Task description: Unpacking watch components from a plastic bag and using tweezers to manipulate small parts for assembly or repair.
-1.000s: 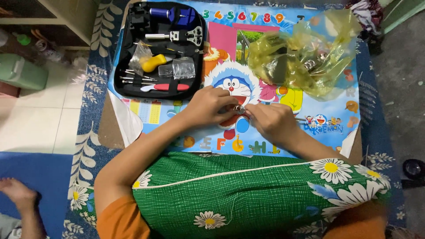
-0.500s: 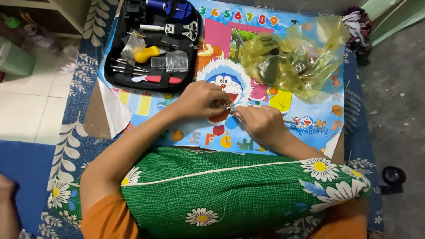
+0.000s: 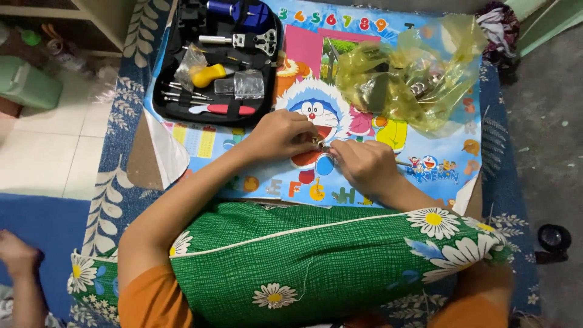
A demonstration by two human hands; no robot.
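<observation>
My left hand and my right hand meet over a low table covered with a colourful cartoon sheet. Between their fingertips sits a small metal part, pinched by my left fingers. My right hand grips a thin tool whose end sticks out to the right, its tip at the small part. What the part is cannot be made out. A green pillow with daisies lies across my lap under both forearms.
An open black tool case with a yellow-handled tool, a red-handled tool and small bags lies at the table's far left. A crumpled yellow plastic bag with metal pieces sits far right. Another person's hand shows at the lower left.
The view has shifted slightly. Both hands stay together over the small part, with only small finger movements.
</observation>
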